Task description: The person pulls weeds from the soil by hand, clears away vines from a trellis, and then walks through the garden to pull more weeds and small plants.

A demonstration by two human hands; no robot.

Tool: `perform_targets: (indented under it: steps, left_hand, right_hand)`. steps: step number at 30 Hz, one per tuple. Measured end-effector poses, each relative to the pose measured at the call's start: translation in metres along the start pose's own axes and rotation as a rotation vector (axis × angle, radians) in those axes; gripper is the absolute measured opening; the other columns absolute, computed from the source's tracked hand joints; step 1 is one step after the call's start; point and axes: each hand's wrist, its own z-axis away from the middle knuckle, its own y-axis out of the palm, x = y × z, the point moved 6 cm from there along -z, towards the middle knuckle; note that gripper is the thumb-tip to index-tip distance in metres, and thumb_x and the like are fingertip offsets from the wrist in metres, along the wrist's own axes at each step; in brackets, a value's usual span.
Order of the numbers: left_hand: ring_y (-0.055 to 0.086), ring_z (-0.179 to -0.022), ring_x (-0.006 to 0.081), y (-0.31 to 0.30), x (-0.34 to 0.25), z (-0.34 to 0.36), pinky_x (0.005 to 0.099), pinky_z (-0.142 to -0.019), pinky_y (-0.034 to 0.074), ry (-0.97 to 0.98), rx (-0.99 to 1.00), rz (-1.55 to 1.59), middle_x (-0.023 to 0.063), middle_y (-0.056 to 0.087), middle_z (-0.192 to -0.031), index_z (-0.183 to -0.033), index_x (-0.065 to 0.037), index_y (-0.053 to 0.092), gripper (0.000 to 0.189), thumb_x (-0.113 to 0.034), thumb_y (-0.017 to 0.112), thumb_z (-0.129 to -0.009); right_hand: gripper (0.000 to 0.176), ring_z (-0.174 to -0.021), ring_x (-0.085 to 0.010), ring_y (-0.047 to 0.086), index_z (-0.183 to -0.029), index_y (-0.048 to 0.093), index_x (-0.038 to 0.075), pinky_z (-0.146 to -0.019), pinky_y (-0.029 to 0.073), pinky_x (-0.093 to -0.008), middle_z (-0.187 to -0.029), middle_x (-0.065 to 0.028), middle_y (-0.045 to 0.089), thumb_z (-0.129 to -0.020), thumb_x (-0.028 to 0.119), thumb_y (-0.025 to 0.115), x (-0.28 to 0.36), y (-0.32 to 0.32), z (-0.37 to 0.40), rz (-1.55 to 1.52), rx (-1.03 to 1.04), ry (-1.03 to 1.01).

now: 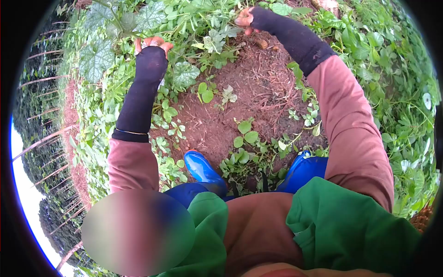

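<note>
My left hand (153,42), in a dark sleeve, is among low green plants at the upper left. Its fingers are curled, and a vine stem (121,27) with large, pale-veined leaves (96,59) runs close to it. What it grips is hidden. At the top centre, my right hand (245,18) is closed at the edge of the foliage, above bare soil. Leafy stems (216,40) lie beside its fingertips, but I cannot make out what is between them.
Reddish-brown soil (207,117) with dry twigs (274,92) lies between my arms. My blue boots (203,170) stand among small seedlings (247,134). Dense greenery (397,92) spreads on the right. Slanted poles (44,144) line the far left.
</note>
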Motion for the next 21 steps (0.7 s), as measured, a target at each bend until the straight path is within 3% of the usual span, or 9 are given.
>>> perform_targets:
  steps: [2,3,5,8,11,14,17,21]
  left_hand:
    - [0.052,-0.085,0.0242,-0.004,-0.004,-0.002,0.0529,-0.089,0.034,0.028,-0.024,-0.003,0.0019,0.054,-0.083,-0.085,-0.019,0.062,0.018,-0.009,0.061,-0.070]
    - [0.052,-0.085,0.0243,-0.006,-0.005,-0.003,0.0525,-0.089,0.035,0.038,-0.025,0.006,0.0021,0.054,-0.083,-0.085,-0.019,0.062,0.018,-0.009,0.061,-0.070]
    - [0.053,-0.084,0.0245,-0.008,-0.008,-0.003,0.0513,-0.088,0.036,0.053,-0.041,0.011,0.0024,0.054,-0.083,-0.085,-0.018,0.061,0.019,-0.008,0.061,-0.069]
    - [0.053,-0.083,0.0247,-0.011,-0.012,0.001,0.0494,-0.086,0.037,0.062,-0.063,0.010,0.0028,0.054,-0.082,-0.084,-0.018,0.061,0.020,-0.007,0.062,-0.067]
    - [0.053,-0.082,0.0247,-0.014,-0.014,0.004,0.0486,-0.086,0.037,0.067,-0.044,0.033,0.0029,0.054,-0.081,-0.084,-0.017,0.061,0.021,-0.006,0.063,-0.067]
    - [0.052,-0.083,0.0242,-0.010,-0.013,0.006,0.0489,-0.089,0.036,0.064,-0.030,0.033,0.0029,0.054,-0.082,-0.084,-0.018,0.061,0.021,-0.006,0.063,-0.067]
    - [0.052,-0.085,0.0236,-0.010,-0.014,0.004,0.0492,-0.089,0.035,0.069,-0.004,0.023,0.0027,0.054,-0.083,-0.084,-0.018,0.061,0.021,-0.007,0.063,-0.067]
    - [0.052,-0.088,0.0233,-0.011,-0.016,0.006,0.0502,-0.091,0.034,0.059,-0.008,0.032,0.0021,0.055,-0.084,-0.084,-0.018,0.061,0.020,-0.007,0.063,-0.067]
  right_hand:
    - [0.029,-0.053,-0.0102,0.060,-0.093,0.055,0.002,-0.043,0.044,-0.0241,-0.067,-0.0070,0.061,-0.081,0.028,0.058,-0.005,0.021,0.003,0.082,0.137,0.067]
    - [0.024,-0.057,-0.0183,0.062,-0.093,0.056,0.003,-0.048,0.048,-0.0314,-0.071,-0.0110,0.062,-0.080,0.022,0.056,-0.012,0.036,-0.004,0.234,0.143,-0.003]
    - [0.021,-0.069,-0.0279,0.064,-0.095,0.056,0.004,-0.059,0.050,-0.0397,-0.079,-0.0145,0.063,-0.083,0.018,0.048,-0.019,0.057,-0.010,0.829,0.185,-0.106]
    - [0.024,-0.081,-0.0325,0.062,-0.100,0.057,0.006,-0.070,0.049,-0.0437,-0.087,-0.0158,0.063,-0.085,0.018,0.041,-0.022,0.042,-0.006,0.875,-0.098,0.019]
    - [0.025,-0.097,-0.0261,0.060,-0.099,0.063,0.008,-0.076,0.049,-0.0398,-0.108,-0.0090,0.061,-0.081,0.019,0.051,-0.033,0.026,0.001,0.912,-0.279,0.078]
    - [0.030,-0.091,-0.0296,0.061,-0.105,0.059,0.009,-0.076,0.048,-0.0412,-0.096,-0.0148,0.063,-0.085,0.021,0.041,-0.040,0.023,0.003,0.962,-0.180,0.109]
    - [0.028,-0.092,-0.0289,0.061,-0.100,0.062,0.008,-0.077,0.048,-0.0400,-0.099,-0.0143,0.063,-0.084,0.018,0.042,-0.041,0.027,0.000,0.996,-0.045,0.166]
    - [0.027,-0.091,-0.0289,0.061,-0.095,0.064,0.006,-0.077,0.048,-0.0394,-0.098,-0.0145,0.063,-0.081,0.017,0.044,-0.034,0.025,0.006,0.965,-0.075,0.126]
